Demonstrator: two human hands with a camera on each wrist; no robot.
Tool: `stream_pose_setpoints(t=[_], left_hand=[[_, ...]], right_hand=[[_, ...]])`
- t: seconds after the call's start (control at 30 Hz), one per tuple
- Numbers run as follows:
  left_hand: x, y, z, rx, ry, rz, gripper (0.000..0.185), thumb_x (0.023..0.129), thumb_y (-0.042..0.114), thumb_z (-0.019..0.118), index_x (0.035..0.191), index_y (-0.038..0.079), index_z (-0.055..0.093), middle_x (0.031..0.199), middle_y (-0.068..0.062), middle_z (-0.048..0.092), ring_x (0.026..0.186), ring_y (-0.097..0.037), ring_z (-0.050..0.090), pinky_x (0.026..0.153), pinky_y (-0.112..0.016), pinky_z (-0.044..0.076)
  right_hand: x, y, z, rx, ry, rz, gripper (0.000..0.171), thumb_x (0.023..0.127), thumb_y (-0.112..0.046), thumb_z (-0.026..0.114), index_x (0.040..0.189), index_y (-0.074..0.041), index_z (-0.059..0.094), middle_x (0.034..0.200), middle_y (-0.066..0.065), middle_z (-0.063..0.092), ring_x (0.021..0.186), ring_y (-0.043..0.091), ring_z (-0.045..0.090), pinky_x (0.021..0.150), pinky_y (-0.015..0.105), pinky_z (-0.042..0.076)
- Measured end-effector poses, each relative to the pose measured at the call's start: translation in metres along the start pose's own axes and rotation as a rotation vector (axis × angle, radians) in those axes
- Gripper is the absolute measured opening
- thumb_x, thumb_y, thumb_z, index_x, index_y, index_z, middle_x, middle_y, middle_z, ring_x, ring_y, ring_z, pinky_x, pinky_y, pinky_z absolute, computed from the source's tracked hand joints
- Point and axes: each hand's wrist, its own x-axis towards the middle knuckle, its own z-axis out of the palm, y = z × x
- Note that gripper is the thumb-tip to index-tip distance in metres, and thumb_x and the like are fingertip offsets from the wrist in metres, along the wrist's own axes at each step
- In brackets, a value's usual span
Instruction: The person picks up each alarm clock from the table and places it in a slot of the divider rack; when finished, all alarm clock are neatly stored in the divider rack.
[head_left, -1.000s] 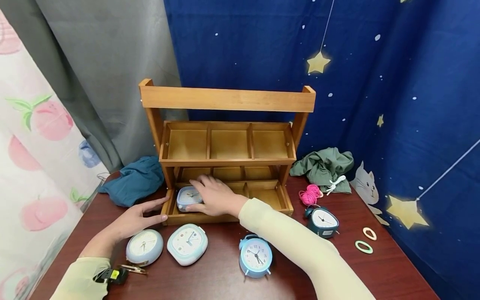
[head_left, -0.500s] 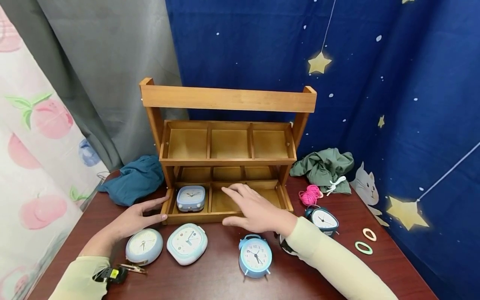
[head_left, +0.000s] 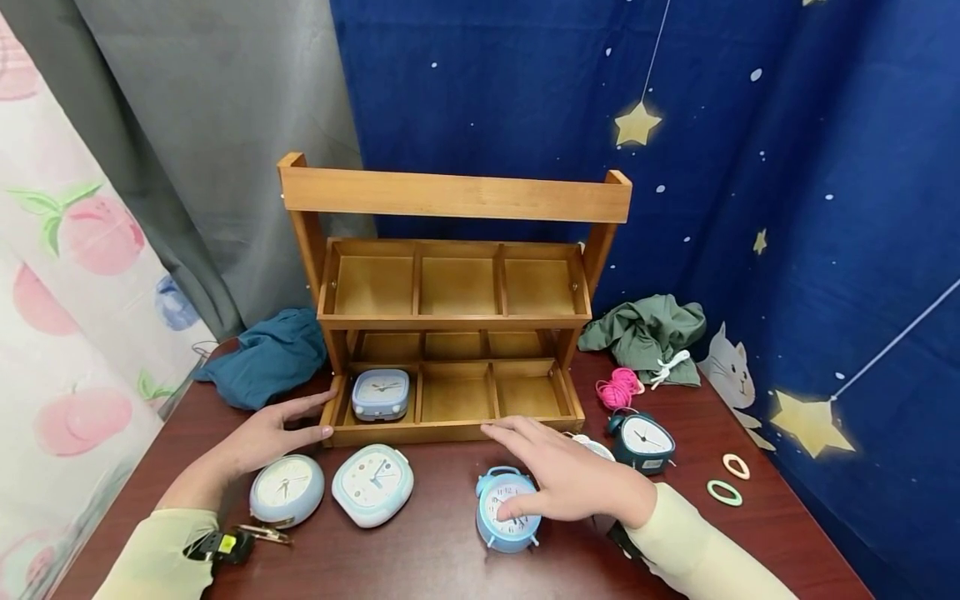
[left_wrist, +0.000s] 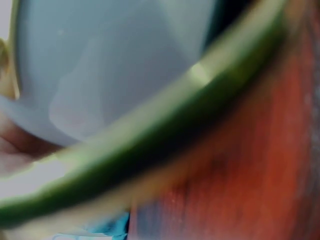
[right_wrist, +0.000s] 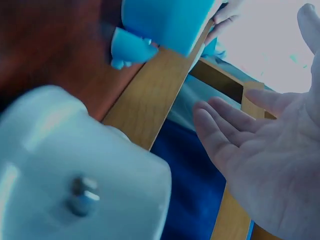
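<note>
My left hand (head_left: 258, 442) rests its fingertips at the left front corner of the wooden rack (head_left: 450, 317), fingers extended. In the rack's lower left compartment stands a small blue-grey clock (head_left: 381, 395). My right hand (head_left: 573, 475) hovers over the light-blue twin-bell alarm clock (head_left: 504, 537), its thumb overlapping the dial in the head view. Its fingers are spread and hold nothing, as the right wrist view shows of the hand (right_wrist: 270, 140) too. A round pale-blue clock (head_left: 287, 492) and a rounded-square one (head_left: 372, 486) lie before the left hand. The left wrist view is blurred.
A dark-green alarm clock (head_left: 643, 442) stands at right, with a mostly hidden white clock (head_left: 596, 447) beside it. Pink yarn (head_left: 619, 389), green cloth (head_left: 648, 337) and two hair ties, one green (head_left: 723, 492), lie further right. Blue cloth (head_left: 266, 358) sits left of the rack.
My right hand has let go of the blue-grey clock in the lower left compartment and moved right and toward me, over the light-blue alarm clock. The left hand stays at the rack's corner.
</note>
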Motion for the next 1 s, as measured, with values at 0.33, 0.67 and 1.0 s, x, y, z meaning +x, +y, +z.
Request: stream_pose_setpoints(t=[0.33,0.67,1.0], left_hand=[[-0.001,0.0,-0.001,-0.01,-0.011,0.0,0.077,0.106,0.051,0.076,0.171,0.018,0.048,0.161,-0.025,0.057,0.148,-0.047,0.055,0.114,-0.07,0.049],[-0.001,0.002,0.0,-0.006,0.003,0.004,0.077,0.106,0.051,0.076,0.17,0.017,0.05,0.166,-0.024,0.053,0.148,-0.047,0.054,0.113,-0.067,0.05],[-0.003,0.001,-0.001,-0.01,0.005,0.005,0.076,0.106,0.051,0.076,0.17,0.019,0.05,0.165,-0.023,0.054,0.149,-0.047,0.053,0.114,-0.069,0.049]], right_hand=[[-0.01,0.001,0.014,0.011,-0.13,-0.029,0.104,0.092,-0.075,0.08,0.167,-0.011,0.049,0.159,-0.001,0.052,0.141,0.012,0.053,0.118,0.04,0.051],[-0.009,0.007,0.025,-0.073,-0.134,-0.059,0.101,0.086,-0.076,0.084,0.158,-0.01,0.058,0.139,-0.007,0.066,0.131,0.009,0.056,0.109,0.031,0.054],[-0.003,0.008,0.023,-0.097,-0.125,-0.06,0.095,0.085,-0.078,0.084,0.155,-0.016,0.063,0.132,-0.011,0.069,0.12,0.006,0.059,0.101,0.027,0.055]])
